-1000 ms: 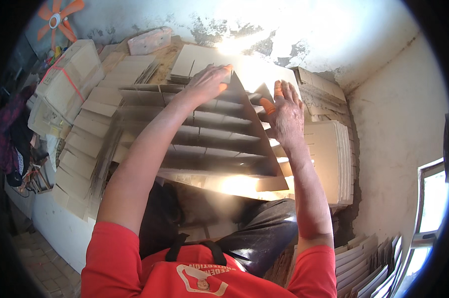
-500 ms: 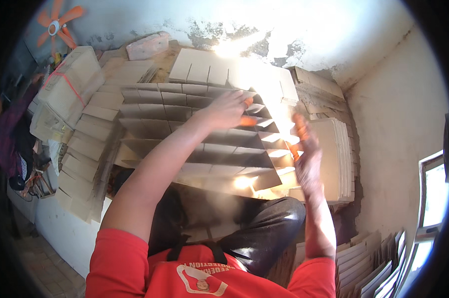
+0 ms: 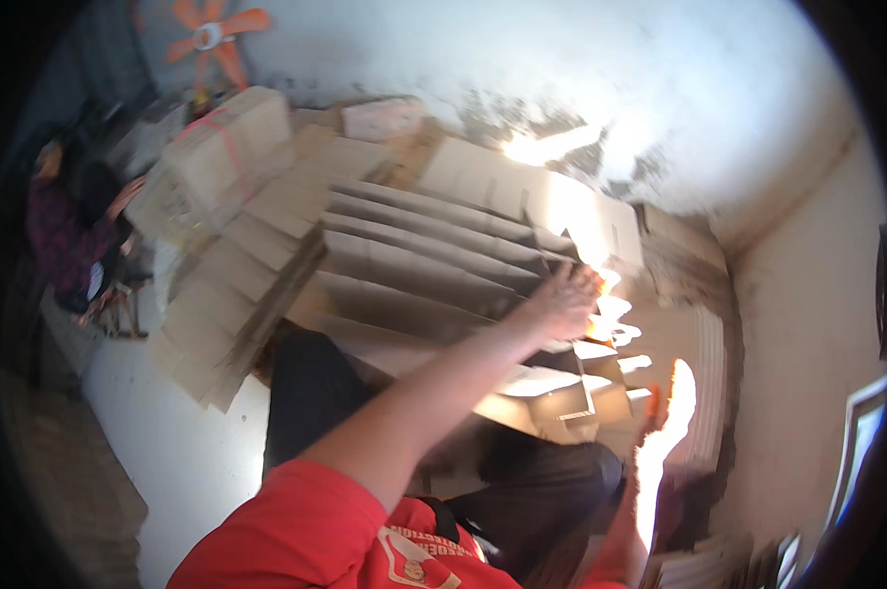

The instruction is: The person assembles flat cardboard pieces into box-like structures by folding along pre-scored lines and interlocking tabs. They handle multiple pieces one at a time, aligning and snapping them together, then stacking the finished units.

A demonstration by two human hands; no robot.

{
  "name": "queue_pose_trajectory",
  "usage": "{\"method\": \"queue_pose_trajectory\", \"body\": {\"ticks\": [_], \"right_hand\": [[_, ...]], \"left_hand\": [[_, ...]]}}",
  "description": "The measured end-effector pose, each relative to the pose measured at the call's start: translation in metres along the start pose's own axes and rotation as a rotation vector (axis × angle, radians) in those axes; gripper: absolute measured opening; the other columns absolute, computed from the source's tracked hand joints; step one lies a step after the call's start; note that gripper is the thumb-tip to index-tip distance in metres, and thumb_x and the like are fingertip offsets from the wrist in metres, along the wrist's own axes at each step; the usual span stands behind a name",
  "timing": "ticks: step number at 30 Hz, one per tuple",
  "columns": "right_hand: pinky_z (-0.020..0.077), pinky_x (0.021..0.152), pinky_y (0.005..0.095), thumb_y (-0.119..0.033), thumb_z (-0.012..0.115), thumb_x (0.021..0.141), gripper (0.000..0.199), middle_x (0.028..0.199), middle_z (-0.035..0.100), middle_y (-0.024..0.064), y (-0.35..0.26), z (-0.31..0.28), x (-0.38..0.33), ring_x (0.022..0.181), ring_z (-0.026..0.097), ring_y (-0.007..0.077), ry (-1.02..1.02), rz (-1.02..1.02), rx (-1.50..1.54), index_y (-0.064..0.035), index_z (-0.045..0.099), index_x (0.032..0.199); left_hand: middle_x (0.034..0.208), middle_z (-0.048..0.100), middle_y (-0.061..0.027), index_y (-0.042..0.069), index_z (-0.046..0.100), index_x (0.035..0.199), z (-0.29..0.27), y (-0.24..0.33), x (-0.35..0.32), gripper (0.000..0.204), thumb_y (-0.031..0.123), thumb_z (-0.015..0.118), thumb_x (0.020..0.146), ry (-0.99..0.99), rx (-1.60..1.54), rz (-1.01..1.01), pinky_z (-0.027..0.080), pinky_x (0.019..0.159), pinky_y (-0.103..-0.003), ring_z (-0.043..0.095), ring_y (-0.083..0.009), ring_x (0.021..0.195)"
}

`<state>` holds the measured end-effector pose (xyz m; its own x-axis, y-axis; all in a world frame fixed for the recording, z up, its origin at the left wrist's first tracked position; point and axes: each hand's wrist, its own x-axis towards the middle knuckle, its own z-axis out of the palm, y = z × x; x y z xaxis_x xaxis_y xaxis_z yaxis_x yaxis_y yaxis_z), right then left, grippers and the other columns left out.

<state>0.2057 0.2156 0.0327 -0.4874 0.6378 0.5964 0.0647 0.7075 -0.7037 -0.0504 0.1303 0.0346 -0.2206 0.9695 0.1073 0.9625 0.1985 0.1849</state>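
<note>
lying over the cardboard grid (image 3: 419,257): left hand (image 3: 564,302), grip unclear; right hand (image 3: 671,402) open beside the grid

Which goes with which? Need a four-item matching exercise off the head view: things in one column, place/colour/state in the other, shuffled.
Column 1
1. Cardboard divider grid
2. Left hand
3. Right hand
4. Fan

Column 2
A. Orange blades, upper left of the picture
B. Off to the right of the grid, in bright light
C. Tan, with panels standing in rows
D. Over the right part of the grid

Pairs: 1-C, 2-D, 3-B, 4-A
</note>
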Motion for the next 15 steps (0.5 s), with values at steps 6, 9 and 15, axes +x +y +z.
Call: {"method": "queue_pose_trajectory", "body": {"ticks": [6, 9, 15], "right_hand": [[0.0375, 0.105, 0.0464, -0.035, 0.059, 0.092, 0.065, 0.151, 0.034, 0.0141, 0.103, -0.060, 0.006, 0.138, 0.034, 0.0305, -0.361, 0.497, -1.304, -0.0042, 0.036, 0.144], [0.0352, 0.108, 0.0469, -0.036, 0.064, 0.088, 0.071, 0.148, 0.040, 0.0143, 0.127, -0.065, -0.011, 0.133, 0.041, 0.0326, -0.361, 0.340, -1.453, -0.0051, 0.036, 0.145], [0.0304, 0.104, 0.0635, -0.061, 0.067, 0.074, 0.094, 0.144, 0.039, 0.0223, 0.271, -0.158, -0.001, 0.133, 0.037, 0.0406, -0.105, 0.085, -1.147, -0.0029, 0.037, 0.143]], "left_hand": [[0.150, 0.031, -0.0214, -0.006, 0.023, 0.147, -0.006, -0.006, -0.009, 0.083, 0.044, 0.059, 0.090, 0.355, -0.339, 0.070, 0.018, 0.118, -0.048, 0.022, -0.0349, 0.144], [0.146, 0.036, -0.0225, -0.006, 0.029, 0.143, -0.049, 0.008, -0.062, 0.080, 0.038, 0.065, 0.086, 0.558, -0.359, 0.151, 0.024, 0.115, -0.046, 0.029, -0.0354, 0.139], [0.136, 0.050, -0.0170, 0.000, 0.044, 0.139, -0.047, 0.012, -0.191, 0.067, 0.015, 0.074, 0.080, 0.888, -0.387, 0.064, 0.037, 0.108, -0.043, 0.046, -0.0323, 0.128]]}}
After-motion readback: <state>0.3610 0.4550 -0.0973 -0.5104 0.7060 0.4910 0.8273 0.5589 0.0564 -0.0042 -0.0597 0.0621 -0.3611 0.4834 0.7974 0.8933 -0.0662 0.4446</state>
